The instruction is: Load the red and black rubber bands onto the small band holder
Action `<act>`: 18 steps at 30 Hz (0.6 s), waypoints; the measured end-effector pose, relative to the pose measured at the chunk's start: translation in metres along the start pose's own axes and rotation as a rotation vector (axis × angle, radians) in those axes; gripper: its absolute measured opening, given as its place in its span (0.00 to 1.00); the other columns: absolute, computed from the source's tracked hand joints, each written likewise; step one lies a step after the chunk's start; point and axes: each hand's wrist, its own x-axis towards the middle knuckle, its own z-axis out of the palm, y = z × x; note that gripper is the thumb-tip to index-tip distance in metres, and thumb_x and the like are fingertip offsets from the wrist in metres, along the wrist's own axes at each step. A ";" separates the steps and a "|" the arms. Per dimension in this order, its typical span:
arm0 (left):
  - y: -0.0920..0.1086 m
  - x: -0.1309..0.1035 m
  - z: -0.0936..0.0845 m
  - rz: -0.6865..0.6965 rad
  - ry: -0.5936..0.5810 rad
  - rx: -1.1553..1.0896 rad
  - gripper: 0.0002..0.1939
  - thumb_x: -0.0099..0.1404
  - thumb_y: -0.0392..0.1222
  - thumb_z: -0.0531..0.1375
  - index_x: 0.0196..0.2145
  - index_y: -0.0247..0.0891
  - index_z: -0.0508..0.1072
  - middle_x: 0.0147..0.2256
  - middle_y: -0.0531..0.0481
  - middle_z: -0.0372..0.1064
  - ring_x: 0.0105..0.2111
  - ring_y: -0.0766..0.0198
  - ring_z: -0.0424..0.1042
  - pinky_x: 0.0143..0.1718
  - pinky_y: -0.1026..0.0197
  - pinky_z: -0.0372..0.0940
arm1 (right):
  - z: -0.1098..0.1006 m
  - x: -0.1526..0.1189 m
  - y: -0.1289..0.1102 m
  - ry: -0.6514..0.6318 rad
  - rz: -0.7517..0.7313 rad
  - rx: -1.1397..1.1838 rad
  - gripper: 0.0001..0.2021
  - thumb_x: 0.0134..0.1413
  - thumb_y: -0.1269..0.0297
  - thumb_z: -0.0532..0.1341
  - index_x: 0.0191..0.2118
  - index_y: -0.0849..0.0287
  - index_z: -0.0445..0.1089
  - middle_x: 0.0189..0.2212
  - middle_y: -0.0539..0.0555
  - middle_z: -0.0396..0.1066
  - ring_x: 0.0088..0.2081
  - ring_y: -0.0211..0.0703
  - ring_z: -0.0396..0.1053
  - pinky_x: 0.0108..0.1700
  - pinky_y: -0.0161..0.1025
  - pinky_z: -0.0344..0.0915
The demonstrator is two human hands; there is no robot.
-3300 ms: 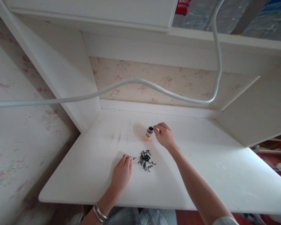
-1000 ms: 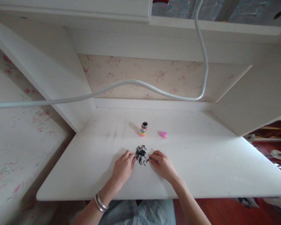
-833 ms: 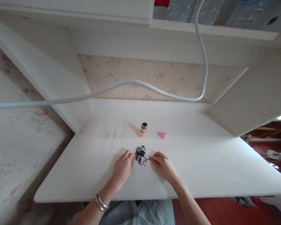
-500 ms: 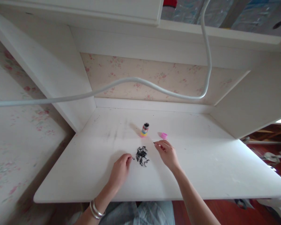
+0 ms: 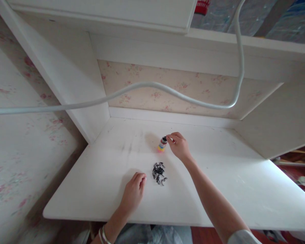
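A small jar [image 5: 162,145] with a colourful label and a yellow and pink lower part stands on the white desk, with black pieces at its mouth. My right hand [image 5: 179,145] is at the jar's mouth, thumb and fingers pinched on a small black hair elastic. In front of the jar lies a loose pile of black hair elastics [image 5: 158,172], some bent into thin loops. Just left of that pile rests my left hand [image 5: 135,189], its fingers closed; whatever may be between the fingertips is hidden.
The white desk [image 5: 91,189] has side panels and a shelf overhead. A pale cable [image 5: 152,84] hangs across the view in front of the flowered back wall [image 5: 132,73]. Clear plastic items and a red item [image 5: 202,6] sit on the upper right shelf.
My right hand has moved forward to the jar's mouth, and the pink lid is now out of sight. The small black loop at my left fingertips no longer shows. The view has shifted slightly.
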 end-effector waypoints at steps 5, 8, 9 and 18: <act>0.000 0.000 0.000 -0.015 -0.027 -0.007 0.09 0.70 0.40 0.48 0.41 0.41 0.68 0.37 0.48 0.69 0.36 0.63 0.70 0.39 0.60 0.66 | 0.001 -0.002 0.002 -0.011 -0.022 -0.018 0.12 0.57 0.58 0.56 0.38 0.53 0.77 0.38 0.52 0.71 0.25 0.33 0.65 0.32 0.35 0.64; 0.000 0.000 -0.001 -0.016 -0.028 -0.016 0.10 0.70 0.41 0.48 0.42 0.41 0.68 0.38 0.47 0.69 0.36 0.63 0.70 0.39 0.60 0.66 | -0.001 -0.003 0.003 -0.019 -0.025 -0.006 0.13 0.58 0.59 0.56 0.40 0.53 0.77 0.39 0.52 0.70 0.25 0.33 0.64 0.32 0.35 0.64; 0.000 0.000 -0.001 -0.014 -0.025 -0.017 0.10 0.70 0.41 0.48 0.41 0.41 0.68 0.37 0.47 0.69 0.36 0.63 0.70 0.38 0.60 0.66 | -0.002 -0.004 0.004 -0.018 -0.023 -0.004 0.13 0.58 0.59 0.56 0.41 0.53 0.76 0.39 0.52 0.70 0.25 0.33 0.64 0.32 0.35 0.65; 0.003 0.000 -0.003 -0.007 -0.023 -0.010 0.11 0.70 0.40 0.48 0.43 0.41 0.69 0.37 0.48 0.69 0.35 0.63 0.71 0.37 0.61 0.66 | -0.012 -0.018 -0.011 -0.167 -0.143 -0.234 0.16 0.60 0.61 0.54 0.51 0.50 0.71 0.48 0.56 0.66 0.46 0.47 0.64 0.46 0.43 0.64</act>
